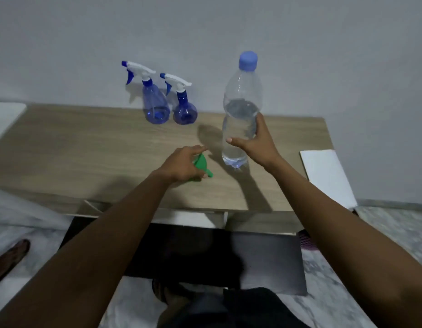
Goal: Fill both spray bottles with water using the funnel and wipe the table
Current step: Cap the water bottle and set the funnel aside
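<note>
Two blue spray bottles stand at the back of the wooden table [87, 147], against the wall: a taller one [155, 100] on the left and a rounder one [184, 107] beside it, both with white trigger heads on. A clear water bottle [240, 110] with a blue cap stands upright at centre right, roughly two-thirds full. My right hand [255, 143] is wrapped around its lower body. My left hand [184, 164] is closed on a green funnel [201, 165] lying on the table, partly hidden by my fingers.
A folded white cloth [325, 174] lies on the table's right end, overhanging the edge. A white object [4, 117] sits at the far left. A dark mat [264, 261] and my legs are below the table's front edge. A foot [8, 259] rests on the floor at left.
</note>
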A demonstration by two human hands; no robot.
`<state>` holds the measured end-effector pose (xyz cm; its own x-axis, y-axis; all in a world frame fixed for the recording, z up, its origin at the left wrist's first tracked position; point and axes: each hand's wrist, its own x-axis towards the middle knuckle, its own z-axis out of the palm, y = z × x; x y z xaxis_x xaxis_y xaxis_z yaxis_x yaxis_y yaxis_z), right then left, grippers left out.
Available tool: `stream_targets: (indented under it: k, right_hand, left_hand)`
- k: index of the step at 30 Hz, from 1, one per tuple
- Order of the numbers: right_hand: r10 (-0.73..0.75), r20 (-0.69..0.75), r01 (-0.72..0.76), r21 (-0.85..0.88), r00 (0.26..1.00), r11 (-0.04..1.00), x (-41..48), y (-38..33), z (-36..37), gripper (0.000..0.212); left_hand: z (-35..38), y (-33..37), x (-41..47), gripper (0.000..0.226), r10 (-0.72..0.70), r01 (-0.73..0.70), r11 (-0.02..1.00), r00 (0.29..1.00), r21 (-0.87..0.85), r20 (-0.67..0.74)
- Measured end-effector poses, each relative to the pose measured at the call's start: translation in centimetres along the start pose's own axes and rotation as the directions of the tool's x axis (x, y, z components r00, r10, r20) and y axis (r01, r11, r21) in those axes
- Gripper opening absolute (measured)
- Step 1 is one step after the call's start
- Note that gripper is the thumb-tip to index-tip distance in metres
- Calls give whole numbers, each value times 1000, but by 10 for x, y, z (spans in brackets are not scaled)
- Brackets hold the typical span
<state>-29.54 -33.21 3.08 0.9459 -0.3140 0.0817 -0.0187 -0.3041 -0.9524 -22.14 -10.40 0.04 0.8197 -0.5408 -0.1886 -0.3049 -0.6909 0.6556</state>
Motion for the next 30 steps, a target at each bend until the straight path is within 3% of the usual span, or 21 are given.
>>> stream_targets:
  k: [3, 6, 14, 18, 22, 27, 30]
  right_hand:
    - [43, -22, -44, -8, 999, 999, -1, 17, 11, 104]
    - [56, -58, -57, -19, 997, 998, -2, 25, 18, 102]
    - [60, -101, -63, -24, 993, 998, -4, 29, 23, 94]
    - [83, -135, -87, -23, 987, 996, -4, 27, 22, 92]
    - [76, -160, -88, -72, 984, 993, 0, 27, 18, 89]
    - [57, -183, -78, -109, 981, 991, 11, 27, 15, 80]
    - [47, -196, -71, -121, 979, 990, 25, 27, 13, 80]
  left_hand:
    - [3, -11, 2, 111, 44, -63, 971, 995, 229, 86]
    - [6, -17, 5, 113, 74, -138, 886, 985, 442, 158]
    - [5, -11, 15, 57, 338, -356, 570, 923, 740, 184]
    - [3, -15, 19, 52, 338, -279, 657, 939, 700, 57]
    - [5, -15, 22, 73, 134, -22, 875, 971, 484, -199]
    - [12, -16, 41, 56, -40, 157, 943, 929, 293, -367]
    - [16, -8, 59, 52, -155, 207, 977, 858, 53, -489]
